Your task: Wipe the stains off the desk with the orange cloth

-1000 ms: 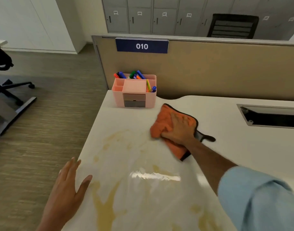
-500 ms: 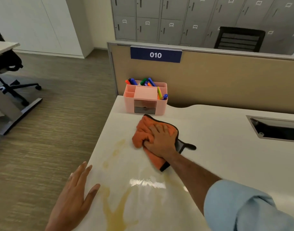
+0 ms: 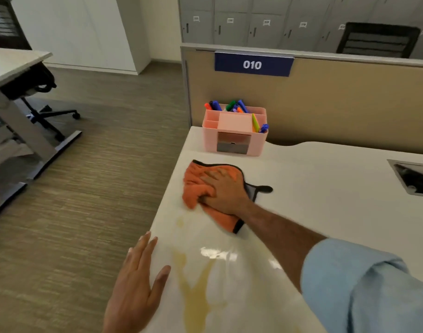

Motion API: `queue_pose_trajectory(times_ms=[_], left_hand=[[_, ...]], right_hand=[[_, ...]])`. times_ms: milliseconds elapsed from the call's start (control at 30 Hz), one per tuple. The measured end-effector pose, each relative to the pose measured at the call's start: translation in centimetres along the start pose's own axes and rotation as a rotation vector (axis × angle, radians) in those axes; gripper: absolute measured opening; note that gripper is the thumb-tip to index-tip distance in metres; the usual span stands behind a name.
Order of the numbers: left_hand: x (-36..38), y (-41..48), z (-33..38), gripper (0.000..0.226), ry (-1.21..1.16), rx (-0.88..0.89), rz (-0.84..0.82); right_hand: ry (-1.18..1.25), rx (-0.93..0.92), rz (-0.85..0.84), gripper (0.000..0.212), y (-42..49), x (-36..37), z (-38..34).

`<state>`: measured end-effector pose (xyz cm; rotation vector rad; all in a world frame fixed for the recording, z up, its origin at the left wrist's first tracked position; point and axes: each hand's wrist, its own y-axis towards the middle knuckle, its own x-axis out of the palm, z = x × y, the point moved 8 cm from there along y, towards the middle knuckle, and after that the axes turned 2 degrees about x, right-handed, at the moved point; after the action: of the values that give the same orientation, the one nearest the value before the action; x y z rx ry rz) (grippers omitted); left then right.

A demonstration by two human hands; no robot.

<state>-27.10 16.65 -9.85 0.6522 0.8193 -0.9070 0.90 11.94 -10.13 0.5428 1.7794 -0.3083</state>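
Observation:
An orange cloth [image 3: 196, 186] with a dark trim lies bunched on the white desk [image 3: 321, 186] near its left edge. My right hand [image 3: 223, 188] presses down on it, fingers gripping the fabric. Yellowish stains [image 3: 193, 282] spread over the desk surface nearer to me, with a small spot [image 3: 179, 221] just below the cloth. My left hand [image 3: 136, 284] rests flat on the desk's left edge, fingers apart, holding nothing.
A pink organizer [image 3: 234, 131] with coloured markers stands behind the cloth against the beige partition [image 3: 349, 102]. A cable cutout [image 3: 414, 179] sits in the desk at right. Off the left edge is carpeted floor, with another desk [image 3: 13, 66] and a chair base [image 3: 54, 114].
My right hand has slid the cloth leftward toward the desk's left edge. The upper stain it crossed looks fainter. My left hand stays on the edge.

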Motion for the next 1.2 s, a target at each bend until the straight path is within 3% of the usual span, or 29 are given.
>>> queue_pose_trajectory(times_ms=[100, 233, 467, 600, 767, 933, 1067, 1200], left_hand=[[-0.2, -0.2, 0.3, 0.078, 0.011, 0.016, 0.010], [-0.2, -0.3, 0.1, 0.068, 0.043, 0.017, 0.033], [-0.2, -0.4, 0.1, 0.069, 0.039, -0.015, 0.026], [-0.3, -0.5, 0.2, 0.072, -0.021, -0.029, 0.018], [-0.2, -0.9, -0.2, 0.074, -0.067, -0.033, 0.044], [0.1, -0.9, -0.4, 0.077, -0.059, -0.020, 0.038], [0.7, -0.7, -0.1, 0.080, 0.125, 0.008, -0.032], [0.4, -0.8, -0.1, 0.081, 0.056, -0.029, -0.041]], right_hand=[[-0.070, 0.161, -0.010, 0.072, 0.4, -0.8, 3.4], [-0.080, 0.258, -0.059, 0.093, 3.1, -0.2, 2.5], [0.000, -0.042, -0.144, 0.078, -0.4, 1.4, -6.2], [0.018, -0.167, -0.108, 0.067, -7.8, 0.0, -3.4], [-0.133, 0.191, -0.044, 0.069, -9.1, -3.0, 5.4], [-0.080, 0.356, -0.109, 0.087, -3.5, -0.9, 3.1], [-0.037, 0.234, -0.133, 0.080, -3.9, 1.1, -3.3], [0.007, 0.063, -0.123, 0.066, -10.1, 1.1, -5.4]])
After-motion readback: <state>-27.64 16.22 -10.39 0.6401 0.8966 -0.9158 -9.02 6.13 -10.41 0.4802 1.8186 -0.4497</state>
